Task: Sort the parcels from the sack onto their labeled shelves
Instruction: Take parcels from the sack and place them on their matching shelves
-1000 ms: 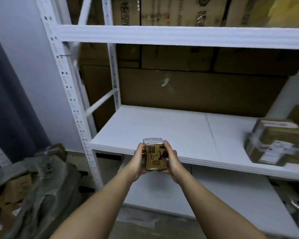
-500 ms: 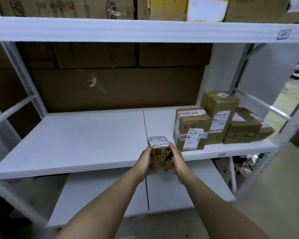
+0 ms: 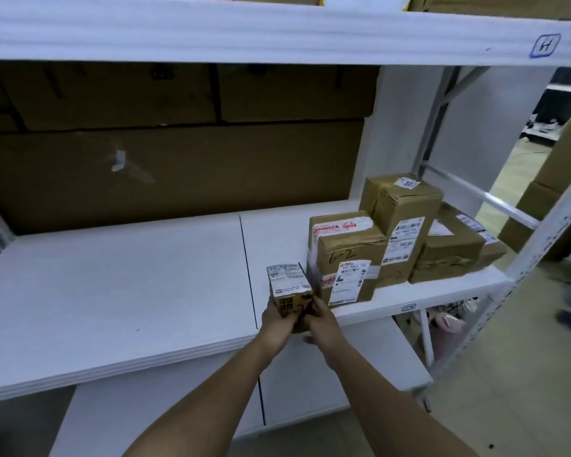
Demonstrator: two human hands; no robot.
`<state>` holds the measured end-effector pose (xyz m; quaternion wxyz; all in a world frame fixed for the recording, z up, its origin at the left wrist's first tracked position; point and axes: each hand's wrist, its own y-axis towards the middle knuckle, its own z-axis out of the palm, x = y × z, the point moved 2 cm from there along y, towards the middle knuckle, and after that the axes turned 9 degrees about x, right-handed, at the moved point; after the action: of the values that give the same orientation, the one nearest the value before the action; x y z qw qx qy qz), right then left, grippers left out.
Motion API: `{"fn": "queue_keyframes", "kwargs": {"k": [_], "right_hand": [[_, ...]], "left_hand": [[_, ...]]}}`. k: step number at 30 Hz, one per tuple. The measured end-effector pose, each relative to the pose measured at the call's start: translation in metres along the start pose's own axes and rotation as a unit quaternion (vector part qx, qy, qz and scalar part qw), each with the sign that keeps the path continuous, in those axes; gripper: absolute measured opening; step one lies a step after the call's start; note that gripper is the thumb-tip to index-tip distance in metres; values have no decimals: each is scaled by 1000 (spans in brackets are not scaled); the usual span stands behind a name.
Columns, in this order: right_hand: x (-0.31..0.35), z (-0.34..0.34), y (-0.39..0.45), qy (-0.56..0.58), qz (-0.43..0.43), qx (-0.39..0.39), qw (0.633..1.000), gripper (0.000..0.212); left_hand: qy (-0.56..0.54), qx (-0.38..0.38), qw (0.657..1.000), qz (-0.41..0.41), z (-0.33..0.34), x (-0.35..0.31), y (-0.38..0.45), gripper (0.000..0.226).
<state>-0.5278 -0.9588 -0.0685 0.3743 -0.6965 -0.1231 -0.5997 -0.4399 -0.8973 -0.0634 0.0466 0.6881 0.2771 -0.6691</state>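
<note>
Both hands are wrapped around one small parcel (image 3: 289, 293). The left hand (image 3: 276, 319) holds its left side and the right hand (image 3: 320, 319) holds its right side, with fingers curled onto the front. The two hands sit close together, almost touching, and both arms reach straight out from the body. The small parcel is a little brown box with a white label on top and dark writing on the front that I cannot read here. It sits at the front edge of the middle shelf (image 3: 129, 291), but I cannot tell if its bottom is resting on the board or is just above it. It looks light, since it is so small. It looks stiff too, like cardboard, so it should keep its shape when squeezed. The tape on it may be a bit slippery, so holding the two flat sides, as now, seems the best way. Just to the right is a bigger box (image 3: 345, 258) with "6-2" written on it, very near the small one. Behind that stands a tall box (image 3: 402, 225), and more flat boxes (image 3: 452, 252) lie further right. The shelf above (image 3: 277, 34) has a small blue mark on its edge.
</note>
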Motion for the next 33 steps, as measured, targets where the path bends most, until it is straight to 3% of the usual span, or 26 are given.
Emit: {"fn": "queue_keyframes", "kwargs": {"k": [4,9,16,24,33], "right_hand": [[-19,-2,20,24,15,-52,998,42],[-29,-15,35,136,49,-89,985,14],[-31,-27,40,141,95,-63,983,8],[-27,-30,47,137,114,-48,983,16],[-22,-25,55,135,144,-48,979,19]], "left_hand": [[16,-14,1000,0,1,12,18,54],[97,-16,995,11,5,14,36,47],[127,-48,991,-10,12,18,46,46],[154,-99,983,-26,9,22,56,39],[179,-89,980,-19,-1,20,65,42]]}}
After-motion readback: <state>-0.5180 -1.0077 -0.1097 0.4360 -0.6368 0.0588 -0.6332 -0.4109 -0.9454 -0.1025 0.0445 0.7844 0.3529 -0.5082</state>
